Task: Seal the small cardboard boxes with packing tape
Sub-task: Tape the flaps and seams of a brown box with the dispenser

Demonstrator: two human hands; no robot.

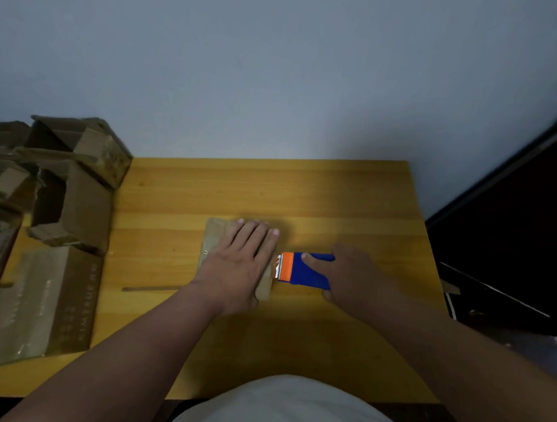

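Note:
A small flat cardboard box [215, 236] lies in the middle of the yellow wooden table [272, 191]. My left hand [239, 264] presses flat on its top with straight fingers and hides most of it. Just right of the box, my right hand [354, 276] grips a blue tape dispenser [309, 271] with an orange front and a toothed metal blade. The blade sits at the box's right edge.
Several open cardboard boxes [73, 178] are piled at the table's left side, with a taped box [46, 301] lying in front of them. A thin strip [150, 289] lies on the table left of my left wrist. A dark door [514, 231] stands to the right.

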